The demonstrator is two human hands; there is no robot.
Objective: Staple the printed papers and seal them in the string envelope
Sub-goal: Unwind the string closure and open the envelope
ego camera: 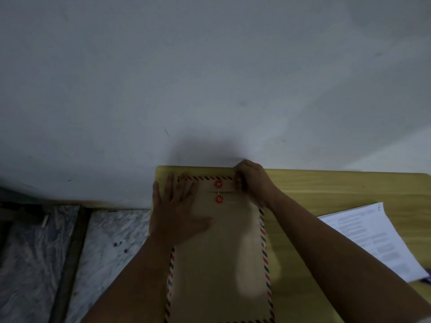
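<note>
Right now a brown string envelope [219,264] lies flat on the yellow worktop [326,190], with its long side running away from the person. It has a red and blue striped edge all the way round. The flap at the far end is folded down. 2 red buttons [218,184] sit near the far end, 1 on the flap and 1 just below it, and a thin string [218,191] runs between them. I cannot tell what is inside the envelope, because it is closed over.

The left hand [177,213] lies flat and open on the far left part of the envelope, fingers spread out, pressing down. It grips nothing. The right hand [253,183] is at the far right corner of the envelope, with its fingers curled in. It touches the flap edge there, but I cannot tell if it pinches anything. The buttons sit between the 2 hands.

Some white printed papers [373,241] lie on the worktop to the right, apart from the envelope. The right arm crosses between them and the envelope. A grey wall [210,78] stands just behind the worktop. To the left, lower down, is a floor with a wavy pattern [109,241].
</note>
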